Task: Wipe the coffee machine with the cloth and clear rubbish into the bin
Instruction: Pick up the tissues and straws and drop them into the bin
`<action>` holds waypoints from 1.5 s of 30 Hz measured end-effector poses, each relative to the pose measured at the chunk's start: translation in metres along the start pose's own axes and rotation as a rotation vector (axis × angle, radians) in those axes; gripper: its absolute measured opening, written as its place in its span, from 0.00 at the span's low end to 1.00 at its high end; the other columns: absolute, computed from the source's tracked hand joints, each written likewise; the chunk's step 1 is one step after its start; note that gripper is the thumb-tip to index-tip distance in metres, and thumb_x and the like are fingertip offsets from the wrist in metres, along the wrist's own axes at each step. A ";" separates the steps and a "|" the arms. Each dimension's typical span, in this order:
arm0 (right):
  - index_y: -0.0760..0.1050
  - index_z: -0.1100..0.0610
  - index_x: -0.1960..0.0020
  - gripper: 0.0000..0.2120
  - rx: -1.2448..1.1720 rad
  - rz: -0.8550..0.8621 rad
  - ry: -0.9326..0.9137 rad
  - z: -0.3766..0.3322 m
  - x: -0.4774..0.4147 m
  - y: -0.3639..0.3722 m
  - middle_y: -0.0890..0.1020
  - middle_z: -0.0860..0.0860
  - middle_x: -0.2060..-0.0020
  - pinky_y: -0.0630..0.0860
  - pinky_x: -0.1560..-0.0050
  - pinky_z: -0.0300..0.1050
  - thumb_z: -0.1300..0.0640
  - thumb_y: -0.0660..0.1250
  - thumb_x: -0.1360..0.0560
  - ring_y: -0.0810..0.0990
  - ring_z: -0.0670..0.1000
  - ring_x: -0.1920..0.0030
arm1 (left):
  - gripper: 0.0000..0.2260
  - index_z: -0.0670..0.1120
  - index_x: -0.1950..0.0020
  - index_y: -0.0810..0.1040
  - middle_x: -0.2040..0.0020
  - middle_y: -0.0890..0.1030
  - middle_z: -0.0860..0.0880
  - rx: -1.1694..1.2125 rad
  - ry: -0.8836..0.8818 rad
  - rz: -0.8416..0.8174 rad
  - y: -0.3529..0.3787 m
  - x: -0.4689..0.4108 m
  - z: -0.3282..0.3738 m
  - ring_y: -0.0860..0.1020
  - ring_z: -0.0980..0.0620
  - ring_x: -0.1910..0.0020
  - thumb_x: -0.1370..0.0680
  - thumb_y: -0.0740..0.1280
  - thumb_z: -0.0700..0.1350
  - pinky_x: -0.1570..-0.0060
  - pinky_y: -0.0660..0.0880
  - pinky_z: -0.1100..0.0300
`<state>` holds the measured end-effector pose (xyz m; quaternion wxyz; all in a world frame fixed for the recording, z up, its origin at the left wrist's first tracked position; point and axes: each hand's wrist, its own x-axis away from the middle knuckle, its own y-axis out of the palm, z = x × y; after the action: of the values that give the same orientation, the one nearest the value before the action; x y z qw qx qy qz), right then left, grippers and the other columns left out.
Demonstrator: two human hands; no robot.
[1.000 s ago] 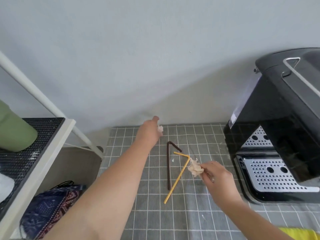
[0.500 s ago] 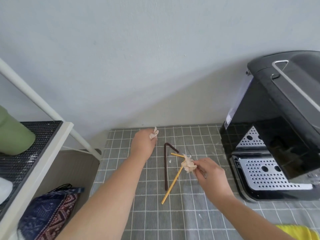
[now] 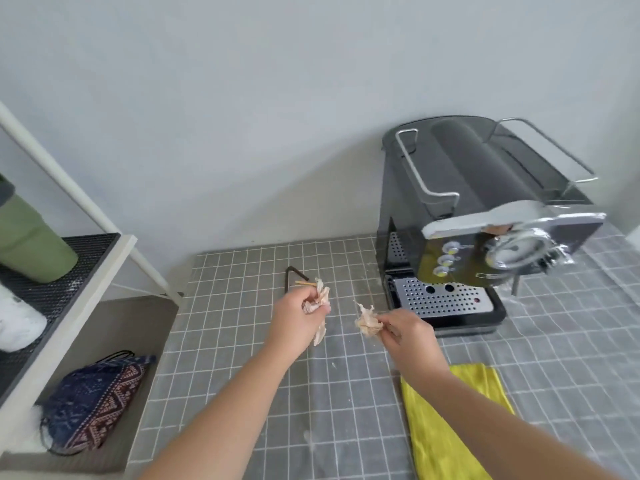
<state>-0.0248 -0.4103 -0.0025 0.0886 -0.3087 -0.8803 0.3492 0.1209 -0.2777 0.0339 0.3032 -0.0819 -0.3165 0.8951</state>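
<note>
pinching a crumpled scrap of pale paper (image 3: 320,296) between curled fingers and thumb, the left hand (image 3: 294,315) hangs over the grey checked tablecloth (image 3: 235,341), and a strip of the scrap dangles below the palm. the right hand (image 3: 407,332) is closed on a second crumpled scrap (image 3: 369,323), which juts leftward out of its fingertips. the two scraps are near each other but apart, both in front of the coffee machine (image 3: 485,202). that machine, black with chrome fittings, stands at the back right of the table close to the pale wall (image 3: 277,116), and its perforated drip tray (image 3: 446,299) lies just beyond the right hand. the yellow cloth (image 3: 446,420) lies flat on the tablecloth at the front right, partly under the right forearm and apart from the machine. behind the left hand a dark brown straw (image 3: 288,277) and a thin yellow straw (image 3: 306,283) rest on the tablecloth, mostly hidden by the hand. off the table's left edge stands a white-framed rack (image 3: 86,296) with a black mesh shelf, on which a green container (image 3: 31,244) lies tilted. a white thing beside it is too blurred to tell. lower down, under the shelf, sits a dark blue and red patterned bag (image 3: 93,403).
</note>
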 end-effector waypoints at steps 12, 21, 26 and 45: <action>0.82 0.56 0.54 0.06 0.128 0.324 0.301 0.171 0.223 -0.243 0.77 0.47 0.62 0.67 0.62 0.29 0.63 0.68 0.27 0.74 0.46 0.63 | 0.02 0.46 0.56 0.78 0.65 0.75 0.57 -0.040 0.315 -0.447 0.250 0.163 0.200 0.72 0.60 0.67 0.26 0.70 0.43 0.67 0.65 0.73; 0.79 0.59 0.60 0.02 0.164 0.572 0.789 0.297 0.431 -0.343 0.71 0.49 0.68 0.64 0.64 0.44 0.63 0.69 0.29 0.73 0.55 0.65 | 0.08 0.46 0.48 0.79 0.49 0.80 0.47 -0.230 0.513 -0.930 0.443 0.309 0.314 0.77 0.48 0.51 0.26 0.69 0.45 0.53 0.70 0.62; 0.79 0.52 0.59 0.03 0.001 0.582 1.061 0.348 0.503 -0.301 0.74 0.48 0.65 0.68 0.64 0.42 0.54 0.69 0.27 0.74 0.51 0.63 | 0.03 0.47 0.55 0.78 0.57 0.77 0.51 -0.380 0.485 -1.175 0.525 0.355 0.291 0.74 0.53 0.57 0.27 0.66 0.43 0.58 0.68 0.62; 0.68 0.50 0.33 0.18 -0.218 0.319 1.277 0.425 0.511 -0.291 0.74 0.53 0.36 0.69 0.45 0.43 0.56 0.59 0.22 0.74 0.54 0.38 | 0.18 0.54 0.33 0.71 0.33 0.74 0.53 -0.683 0.500 -1.310 0.622 0.326 0.247 0.74 0.50 0.36 0.23 0.64 0.52 0.37 0.71 0.51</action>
<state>-0.7283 -0.5031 -0.1527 0.5081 -0.5886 -0.6286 0.0157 -0.5296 -0.5947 -0.1401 0.7904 -0.1666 -0.4806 0.3414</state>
